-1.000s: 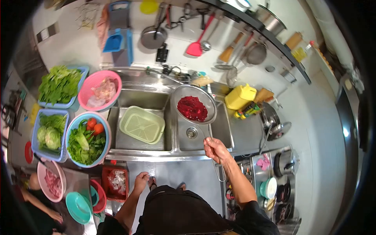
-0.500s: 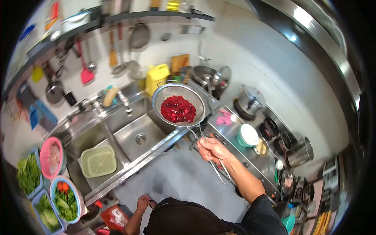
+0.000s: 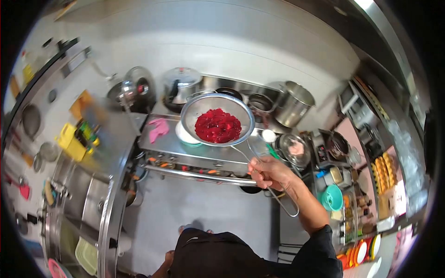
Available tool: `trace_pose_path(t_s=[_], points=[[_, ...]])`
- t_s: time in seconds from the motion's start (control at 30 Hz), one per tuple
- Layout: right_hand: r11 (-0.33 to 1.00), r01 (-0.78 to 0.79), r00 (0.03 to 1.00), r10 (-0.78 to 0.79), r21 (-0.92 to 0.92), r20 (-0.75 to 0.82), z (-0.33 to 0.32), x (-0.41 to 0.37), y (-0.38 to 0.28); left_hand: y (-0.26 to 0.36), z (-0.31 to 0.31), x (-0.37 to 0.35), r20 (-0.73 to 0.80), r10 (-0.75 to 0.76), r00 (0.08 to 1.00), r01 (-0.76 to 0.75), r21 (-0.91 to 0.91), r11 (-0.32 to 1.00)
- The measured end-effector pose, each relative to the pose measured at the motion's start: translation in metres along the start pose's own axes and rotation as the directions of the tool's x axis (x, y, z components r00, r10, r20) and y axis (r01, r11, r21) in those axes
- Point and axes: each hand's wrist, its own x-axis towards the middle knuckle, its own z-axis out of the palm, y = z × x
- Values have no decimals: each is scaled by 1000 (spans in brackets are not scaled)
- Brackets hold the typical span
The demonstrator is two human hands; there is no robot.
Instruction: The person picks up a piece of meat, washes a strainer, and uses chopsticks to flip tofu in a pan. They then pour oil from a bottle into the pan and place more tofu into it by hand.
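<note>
My right hand point(image 3: 272, 172) grips the wire handle of a round metal strainer point(image 3: 194, 111). The strainer is full of red, wet pieces point(image 3: 218, 125) and hangs level over the steel stove counter point(image 3: 185, 150), above a stack of white and green bowls. My left hand point(image 3: 168, 257) is low beside my hip, only partly visible past my dark clothing, holding nothing that I can see; its fingers are hard to make out.
Pots and lids stand along the back wall: a steel pot point(image 3: 181, 83), a tall stockpot point(image 3: 294, 104). A pink cloth point(image 3: 158, 127) lies on the counter. The sink point(image 3: 81, 204) runs down the left. Jars, bowls and a teal dipper point(image 3: 331, 198) crowd the right.
I have turned right, away from the sink toward the stove. The strainer of red pieces travelled with my right hand from over the sink to over the stove counter.
</note>
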Motion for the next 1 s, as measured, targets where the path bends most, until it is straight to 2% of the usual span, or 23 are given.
trace_pose_path(t_s=[0.03,0.07,0.13,0.23,0.27,0.3,0.33,0.4,0.43,0.47,0.53,0.6,0.63,0.7,0.73,0.83,0.87,0.9,0.93,1.0], points=[[999,36,996,-39,-35,-76,-24,-12,-6,-10,11,15,73,133,988,-139,80,987],[997,48,987,-56,-57,-151,-50,-22,-10,3,20,32,120,123,985,-146,200,969],[995,62,975,-45,74,-217,-104,-40,-20,26,39,60,215,102,971,-187,426,885],[990,138,931,-120,29,-344,-185,-59,-45,48,55,107,310,389,867,-494,437,752],[986,169,922,-155,10,-356,-209,-62,-57,65,62,122,365,363,858,-510,514,689],[985,168,872,-130,40,-472,-235,-64,-67,83,68,136,418,335,845,-532,582,616],[984,154,850,-86,89,-520,-267,-64,-78,103,73,149,469,306,828,-557,636,534],[967,193,846,-77,169,-528,-323,-64,-106,138,97,188,473,302,828,-555,610,566],[970,191,819,-74,148,-569,-353,-60,-119,151,102,200,479,291,828,-550,598,583],[972,231,806,-166,45,-569,-378,-57,-132,165,111,205,486,278,829,-544,583,604],[962,248,780,-126,118,-614,-429,-42,-160,194,139,224,483,268,833,-528,553,645],[976,219,754,-160,14,-637,-489,-22,-178,219,170,248,331,168,929,-280,328,902],[981,194,743,-166,-28,-648,-519,-13,-181,233,184,254,260,97,961,-146,178,973],[987,150,739,-151,-58,-657,-565,6,-189,270,199,249,258,24,966,-15,-37,999],[988,133,740,-151,-78,-655,-586,19,-193,297,205,243,256,-12,966,51,-144,988],[985,60,748,-153,-164,-646,-635,43,-200,372,210,235,215,-345,914,405,-409,818],[978,29,749,-157,-205,-644,-645,48,-202,371,214,239,216,-317,923,384,-479,790],[967,-31,739,-149,-253,-657,-663,55,-201,375,215,240,133,-351,927,370,-490,789],[935,-82,774,-159,-346,-612,-697,67,-199,383,235,221,38,-407,912,367,-517,773],[853,-123,804,-213,-507,-554,-740,73,-191,379,257,205,39,-484,874,412,-586,697]])
